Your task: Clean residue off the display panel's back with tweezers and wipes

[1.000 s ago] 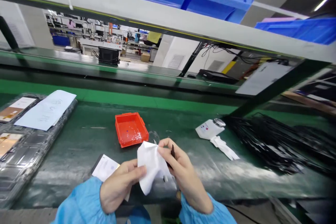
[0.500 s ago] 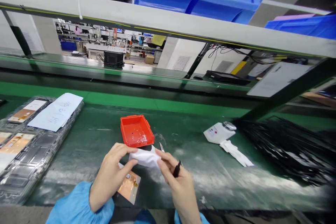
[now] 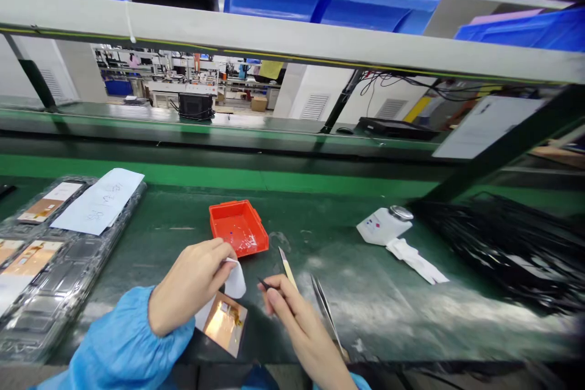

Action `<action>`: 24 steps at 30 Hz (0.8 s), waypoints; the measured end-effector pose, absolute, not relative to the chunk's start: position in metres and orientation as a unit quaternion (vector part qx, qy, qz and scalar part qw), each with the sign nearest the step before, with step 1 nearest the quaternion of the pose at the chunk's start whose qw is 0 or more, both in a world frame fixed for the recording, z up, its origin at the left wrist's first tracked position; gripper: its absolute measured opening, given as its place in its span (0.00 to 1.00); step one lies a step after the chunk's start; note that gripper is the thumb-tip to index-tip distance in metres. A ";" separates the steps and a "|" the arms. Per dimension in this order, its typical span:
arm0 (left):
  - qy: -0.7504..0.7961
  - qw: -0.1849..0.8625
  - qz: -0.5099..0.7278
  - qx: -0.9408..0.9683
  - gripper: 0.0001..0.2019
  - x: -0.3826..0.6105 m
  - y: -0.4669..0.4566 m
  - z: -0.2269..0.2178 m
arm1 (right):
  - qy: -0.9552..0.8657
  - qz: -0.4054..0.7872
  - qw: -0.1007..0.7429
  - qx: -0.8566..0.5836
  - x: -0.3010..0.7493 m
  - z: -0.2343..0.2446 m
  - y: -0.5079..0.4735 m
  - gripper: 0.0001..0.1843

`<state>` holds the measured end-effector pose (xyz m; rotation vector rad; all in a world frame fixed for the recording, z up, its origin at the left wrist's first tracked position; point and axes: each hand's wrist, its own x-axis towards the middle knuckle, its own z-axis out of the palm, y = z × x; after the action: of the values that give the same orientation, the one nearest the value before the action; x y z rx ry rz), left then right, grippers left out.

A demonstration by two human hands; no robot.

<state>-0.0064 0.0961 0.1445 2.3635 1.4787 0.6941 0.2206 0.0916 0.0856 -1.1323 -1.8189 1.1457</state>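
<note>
My left hand (image 3: pixel 194 283) is closed, pinching a small white wipe (image 3: pixel 235 282) that hangs from the fingertips. Below it, a phone screen panel (image 3: pixel 225 322) with a copper-coloured back and a small flex cable lies on the bench. My right hand (image 3: pixel 292 317) is closed around a thin black pointed tool (image 3: pixel 264 283), most of it hidden by the fingers. Just beyond that hand lies a craft knife (image 3: pixel 287 269) with a pale yellow handle. Metal tweezers (image 3: pixel 325 308) rest to its right.
A red tray (image 3: pixel 237 228) stands ahead of my hands. On the left, a clear plastic tray (image 3: pixel 80 262) holds several panels under a paper note (image 3: pixel 101 200). To the right are a white bottle (image 3: pixel 382 226), a folded white cloth (image 3: pixel 418 260) and a heap of black cables (image 3: pixel 493 250).
Both hands held the white wipe before; now only my left hand has it. My right hand has moved away, and the black tool's tip now points toward the left hand.
</note>
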 end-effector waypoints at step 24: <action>0.520 0.381 0.461 0.610 0.07 0.022 0.070 0.095 | -0.626 0.505 0.471 -0.362 0.188 0.085 0.073 0.06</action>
<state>0.0216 0.0698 0.0945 1.5566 1.3263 1.1772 0.1883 0.0729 0.0846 -0.8867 -1.5343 1.2369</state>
